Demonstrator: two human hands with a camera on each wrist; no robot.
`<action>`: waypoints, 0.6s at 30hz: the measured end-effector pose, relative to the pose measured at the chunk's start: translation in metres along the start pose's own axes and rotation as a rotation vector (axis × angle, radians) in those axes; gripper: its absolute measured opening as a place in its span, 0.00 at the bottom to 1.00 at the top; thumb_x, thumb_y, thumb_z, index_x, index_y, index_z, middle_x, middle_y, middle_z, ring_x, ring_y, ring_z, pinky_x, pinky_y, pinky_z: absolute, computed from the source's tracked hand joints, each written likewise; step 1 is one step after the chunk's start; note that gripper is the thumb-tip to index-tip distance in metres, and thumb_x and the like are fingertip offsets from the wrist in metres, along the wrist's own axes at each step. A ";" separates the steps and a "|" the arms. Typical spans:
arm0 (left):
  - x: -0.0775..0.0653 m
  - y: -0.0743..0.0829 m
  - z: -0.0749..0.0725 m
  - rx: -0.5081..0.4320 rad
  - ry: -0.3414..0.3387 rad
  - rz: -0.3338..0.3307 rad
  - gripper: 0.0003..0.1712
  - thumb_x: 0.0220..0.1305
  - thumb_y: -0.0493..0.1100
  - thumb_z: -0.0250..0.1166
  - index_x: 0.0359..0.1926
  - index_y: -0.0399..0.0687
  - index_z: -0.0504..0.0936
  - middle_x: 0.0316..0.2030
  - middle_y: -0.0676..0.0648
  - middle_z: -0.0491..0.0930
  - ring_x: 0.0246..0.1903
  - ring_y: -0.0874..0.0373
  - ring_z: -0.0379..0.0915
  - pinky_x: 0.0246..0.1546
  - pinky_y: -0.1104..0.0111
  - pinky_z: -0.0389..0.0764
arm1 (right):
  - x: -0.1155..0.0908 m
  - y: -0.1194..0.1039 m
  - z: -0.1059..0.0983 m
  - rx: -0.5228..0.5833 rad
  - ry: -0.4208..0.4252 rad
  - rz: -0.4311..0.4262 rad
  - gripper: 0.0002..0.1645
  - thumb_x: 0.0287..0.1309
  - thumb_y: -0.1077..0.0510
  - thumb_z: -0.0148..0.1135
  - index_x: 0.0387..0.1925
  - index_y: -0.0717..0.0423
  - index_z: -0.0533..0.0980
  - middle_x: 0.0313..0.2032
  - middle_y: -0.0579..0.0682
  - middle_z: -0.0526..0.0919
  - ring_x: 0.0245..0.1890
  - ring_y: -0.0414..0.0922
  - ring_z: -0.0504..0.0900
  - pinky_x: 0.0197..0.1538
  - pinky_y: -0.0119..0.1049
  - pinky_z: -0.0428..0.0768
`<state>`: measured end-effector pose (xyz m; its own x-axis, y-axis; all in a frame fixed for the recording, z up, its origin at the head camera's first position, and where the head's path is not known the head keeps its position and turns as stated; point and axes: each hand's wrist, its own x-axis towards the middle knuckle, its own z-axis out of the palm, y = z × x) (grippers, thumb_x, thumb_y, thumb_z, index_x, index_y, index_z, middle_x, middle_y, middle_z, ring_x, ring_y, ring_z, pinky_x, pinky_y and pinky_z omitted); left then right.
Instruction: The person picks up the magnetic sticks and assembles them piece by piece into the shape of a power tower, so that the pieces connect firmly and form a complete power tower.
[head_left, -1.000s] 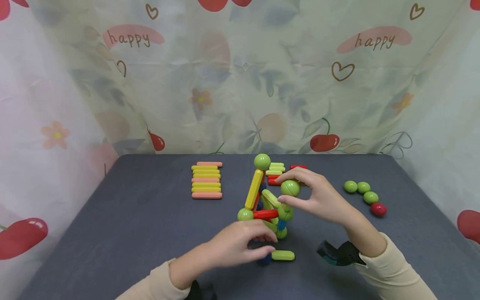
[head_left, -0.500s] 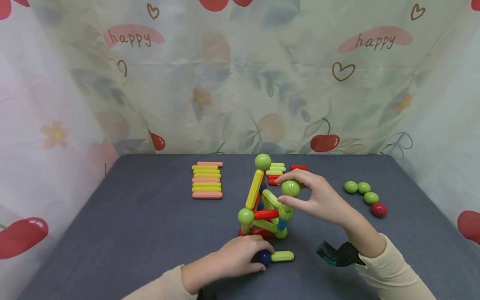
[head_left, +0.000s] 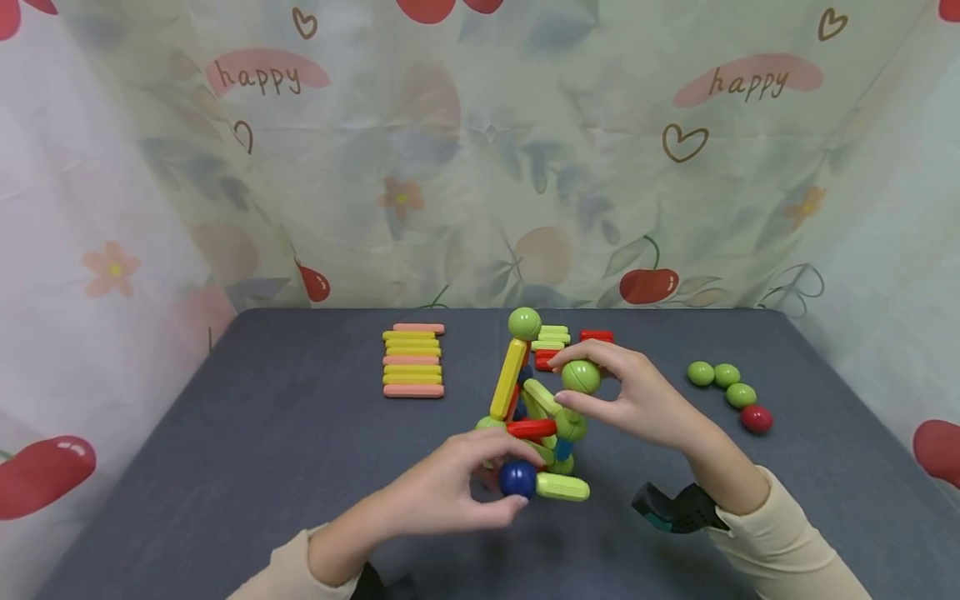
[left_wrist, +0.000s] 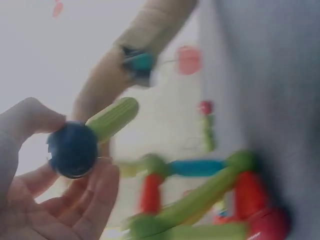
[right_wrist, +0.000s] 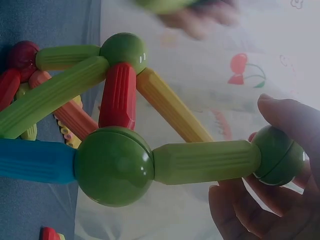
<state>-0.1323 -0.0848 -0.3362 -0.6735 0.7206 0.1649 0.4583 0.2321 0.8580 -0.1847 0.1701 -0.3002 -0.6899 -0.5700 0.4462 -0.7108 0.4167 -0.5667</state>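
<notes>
While the rod-and-ball structure (head_left: 534, 404) stands near the middle of the grey table (head_left: 225, 467), a dark blue ball (head_left: 517, 478) with a light green rod (head_left: 562, 487) clinging to it is pinched between thumb and curled fingers of the left hand (head_left: 442, 492), raised just near of the structure's base. A green ball (head_left: 581, 377) at the structure's upper right is pinched between thumb and forefinger of the right hand (head_left: 637, 396); in the right wrist view this ball (right_wrist: 278, 155) caps a green rod (right_wrist: 205, 161) running to a larger-looking green ball joint (right_wrist: 114, 166). The pieces are judged to be light, rigid, smooth plastic, apparently joined by magnets, so joints would likely part under a sideways pull; a ball is best taken round its middle, a rod along its ribbed flanks. The structure is judged easy to topple and best steadied at a joint. Loose stock lies farther off: yellow and pink rods (head_left: 413, 361) at far left, green and red rods (head_left: 558, 337) behind the structure, a row of balls (head_left: 729, 392) at right. The structure's near base is hidden behind the left hand, and the left wrist view is blurred, so rod counts cannot be told there. Whether the blue ball touches the structure cannot be told.
</notes>
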 end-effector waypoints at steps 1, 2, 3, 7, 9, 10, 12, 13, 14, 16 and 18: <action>-0.001 0.005 -0.006 0.005 0.048 0.022 0.19 0.62 0.39 0.65 0.55 0.46 0.77 0.48 0.47 0.77 0.42 0.64 0.75 0.41 0.67 0.83 | 0.000 0.000 0.000 -0.001 -0.001 0.001 0.20 0.51 0.64 0.71 0.47 0.56 0.77 0.41 0.45 0.82 0.35 0.35 0.76 0.40 0.31 0.79; -0.002 0.008 -0.011 0.014 0.104 0.046 0.20 0.62 0.39 0.65 0.55 0.45 0.76 0.49 0.46 0.77 0.42 0.62 0.76 0.42 0.66 0.83 | 0.000 0.000 0.000 -0.001 -0.002 0.003 0.20 0.51 0.64 0.71 0.47 0.56 0.77 0.41 0.45 0.82 0.35 0.35 0.77 0.40 0.31 0.79; -0.003 0.011 -0.016 0.024 0.163 0.064 0.21 0.62 0.38 0.65 0.56 0.44 0.76 0.49 0.45 0.78 0.42 0.60 0.76 0.42 0.65 0.84 | 0.000 0.000 0.000 0.000 -0.003 0.006 0.20 0.51 0.63 0.71 0.47 0.56 0.77 0.41 0.45 0.82 0.35 0.35 0.77 0.40 0.31 0.79; -0.002 0.016 -0.035 0.022 0.380 0.057 0.23 0.60 0.34 0.66 0.57 0.41 0.74 0.48 0.42 0.78 0.44 0.55 0.77 0.46 0.64 0.83 | 0.001 -0.001 0.000 0.005 -0.008 0.019 0.20 0.52 0.63 0.71 0.47 0.56 0.77 0.42 0.45 0.82 0.36 0.36 0.77 0.40 0.31 0.79; 0.001 0.015 -0.042 0.001 0.441 0.039 0.24 0.60 0.34 0.67 0.58 0.41 0.74 0.48 0.41 0.77 0.44 0.52 0.77 0.46 0.65 0.82 | 0.001 -0.001 0.000 0.010 -0.011 0.028 0.20 0.52 0.63 0.71 0.47 0.56 0.77 0.42 0.46 0.82 0.37 0.36 0.77 0.40 0.31 0.80; 0.003 0.014 -0.044 -0.007 0.456 0.031 0.24 0.60 0.34 0.66 0.58 0.42 0.74 0.48 0.41 0.77 0.44 0.51 0.77 0.46 0.67 0.82 | 0.001 -0.001 0.000 0.012 -0.013 0.032 0.20 0.52 0.63 0.71 0.47 0.56 0.77 0.42 0.46 0.82 0.37 0.36 0.78 0.41 0.31 0.80; 0.007 0.011 -0.045 -0.008 0.462 0.031 0.25 0.61 0.35 0.67 0.59 0.42 0.74 0.47 0.40 0.77 0.43 0.49 0.77 0.44 0.68 0.82 | 0.001 -0.001 0.000 0.014 -0.016 0.039 0.20 0.52 0.63 0.71 0.48 0.56 0.77 0.42 0.46 0.81 0.38 0.37 0.78 0.41 0.31 0.80; 0.009 0.009 -0.045 -0.005 0.456 0.035 0.25 0.61 0.35 0.67 0.59 0.42 0.74 0.47 0.40 0.78 0.43 0.48 0.77 0.44 0.68 0.82 | 0.001 -0.001 0.001 0.016 -0.017 0.041 0.20 0.52 0.63 0.71 0.48 0.56 0.77 0.42 0.46 0.81 0.38 0.37 0.78 0.41 0.31 0.80; 0.011 0.007 -0.045 0.002 0.447 0.040 0.25 0.61 0.35 0.67 0.60 0.41 0.75 0.47 0.41 0.78 0.43 0.48 0.78 0.44 0.68 0.82 | 0.001 -0.001 0.001 0.016 -0.017 0.042 0.20 0.52 0.63 0.71 0.48 0.55 0.77 0.42 0.46 0.81 0.38 0.37 0.78 0.41 0.31 0.80; 0.014 0.002 -0.043 0.023 0.426 0.052 0.25 0.61 0.35 0.67 0.59 0.41 0.75 0.46 0.41 0.79 0.43 0.48 0.77 0.44 0.67 0.82 | 0.000 -0.001 0.001 0.016 -0.018 0.042 0.20 0.53 0.63 0.70 0.48 0.55 0.77 0.42 0.46 0.81 0.38 0.37 0.78 0.41 0.31 0.80; 0.016 -0.003 -0.040 0.031 0.415 0.061 0.25 0.61 0.35 0.67 0.59 0.40 0.76 0.46 0.41 0.79 0.44 0.50 0.77 0.45 0.66 0.82 | 0.000 -0.001 0.001 0.015 -0.016 0.040 0.20 0.53 0.63 0.70 0.48 0.55 0.77 0.42 0.46 0.81 0.38 0.37 0.78 0.41 0.31 0.80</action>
<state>-0.1676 -0.1001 -0.3161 -0.8185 0.4103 0.4022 0.5173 0.2216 0.8266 -0.1843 0.1686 -0.3005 -0.7156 -0.5644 0.4115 -0.6801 0.4289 -0.5946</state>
